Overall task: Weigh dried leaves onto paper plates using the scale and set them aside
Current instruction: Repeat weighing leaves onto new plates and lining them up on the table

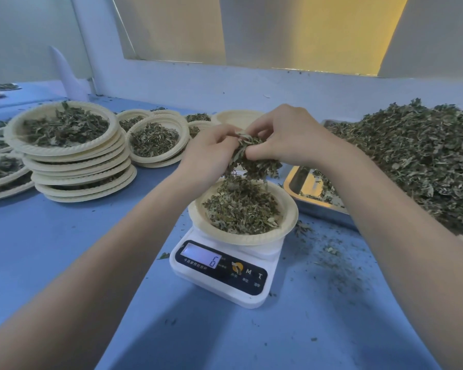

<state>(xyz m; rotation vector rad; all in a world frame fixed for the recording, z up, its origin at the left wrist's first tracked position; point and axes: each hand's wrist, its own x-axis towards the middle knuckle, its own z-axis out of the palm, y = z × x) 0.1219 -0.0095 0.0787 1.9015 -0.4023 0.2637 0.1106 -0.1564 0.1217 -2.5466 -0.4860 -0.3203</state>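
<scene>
Small labels on the scale (pixel 221 265) too blurred to read, leaf pile (pixel 422 158) right of it cut off, tray (pixel 296 182) mostly buried.

There was one view only, from a camera worn on the person's head; it looked forward and down across the table (pixel 64 249) toward the wall at its far edge; the wide lens bent the edges; the scale (pixel 222 268) sat close below at centre; both forearms entered from the bottom corners; the plates (pixel 72 156) lay toward the left edge, the tray (pixel 300 188) toward the right.
</scene>
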